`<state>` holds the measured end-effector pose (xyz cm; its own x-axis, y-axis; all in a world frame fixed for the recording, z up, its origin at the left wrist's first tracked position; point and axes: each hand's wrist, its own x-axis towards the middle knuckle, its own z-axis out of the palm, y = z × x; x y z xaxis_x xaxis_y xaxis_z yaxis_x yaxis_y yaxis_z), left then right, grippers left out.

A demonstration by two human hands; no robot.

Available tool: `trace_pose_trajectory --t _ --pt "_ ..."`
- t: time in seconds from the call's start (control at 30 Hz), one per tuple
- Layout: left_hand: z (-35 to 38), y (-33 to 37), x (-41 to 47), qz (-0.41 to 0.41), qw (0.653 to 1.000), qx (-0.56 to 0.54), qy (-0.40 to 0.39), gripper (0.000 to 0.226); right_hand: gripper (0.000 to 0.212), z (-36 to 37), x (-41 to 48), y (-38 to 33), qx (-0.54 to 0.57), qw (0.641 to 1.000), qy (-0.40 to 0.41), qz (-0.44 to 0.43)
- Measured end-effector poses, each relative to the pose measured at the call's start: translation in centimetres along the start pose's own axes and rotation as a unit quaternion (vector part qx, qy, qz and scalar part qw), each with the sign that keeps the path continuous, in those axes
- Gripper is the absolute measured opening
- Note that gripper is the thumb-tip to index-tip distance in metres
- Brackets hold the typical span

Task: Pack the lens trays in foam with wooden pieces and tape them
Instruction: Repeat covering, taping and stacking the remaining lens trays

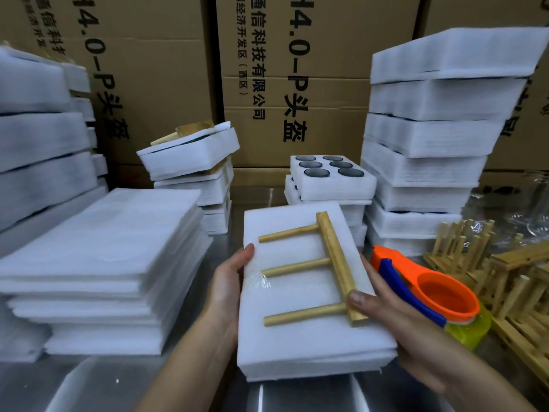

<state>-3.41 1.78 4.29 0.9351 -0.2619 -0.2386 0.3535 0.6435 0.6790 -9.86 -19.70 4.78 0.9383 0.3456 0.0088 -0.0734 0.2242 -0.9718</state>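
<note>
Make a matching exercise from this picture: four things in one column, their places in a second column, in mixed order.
Things:
1. wooden piece
2. tape dispenser
3. open lens tray
4. flat foam sheets

Places:
A. stacked at the left
B. on top of the foam pack
C. on a short stack behind the pack
D. just right of the pack

Pairs: 1-B, 2-D, 3-C, 4-A

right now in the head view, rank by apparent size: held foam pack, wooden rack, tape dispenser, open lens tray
foam pack
wooden rack and tape dispenser look alike
open lens tray smallest, but farther back, so unsure
</note>
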Motion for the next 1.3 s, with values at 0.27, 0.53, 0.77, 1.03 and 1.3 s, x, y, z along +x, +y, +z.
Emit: trace_pose_trajectory --t 0.27,0.53,0.77,1.03,1.3 --pt "-0.8 1.7 2.8 -0.007 1.000 -0.011 -0.015 0.038 0.103 1.5 0.7 -1.5 -0.123 0.992 0.031 0.006" --pt "-3.5 1.8 3.7 -0.013 0.999 -0.030 -0.038 0.035 0.072 1.3 3.3 0.4 -0.019 0.996 0.059 0.069" --pt "-4.5 1.8 4.2 0.035 0.996 -0.081 -0.005 0.043 0.063 2.3 6.3 -1.4 -0.018 0.997 0.069 0.027" --pt "-5.3 1.1 5.7 0.050 0.987 -0.133 0.074 0.048 0.013 4.4 9.3 -6.4 0.057 0.976 0.204 -0.042" --pt "-4.7 0.6 6.7 0.052 0.989 0.025 0.140 0.020 0.030 14.2 22.6 -15.2 0.094 0.981 0.131 -0.108"
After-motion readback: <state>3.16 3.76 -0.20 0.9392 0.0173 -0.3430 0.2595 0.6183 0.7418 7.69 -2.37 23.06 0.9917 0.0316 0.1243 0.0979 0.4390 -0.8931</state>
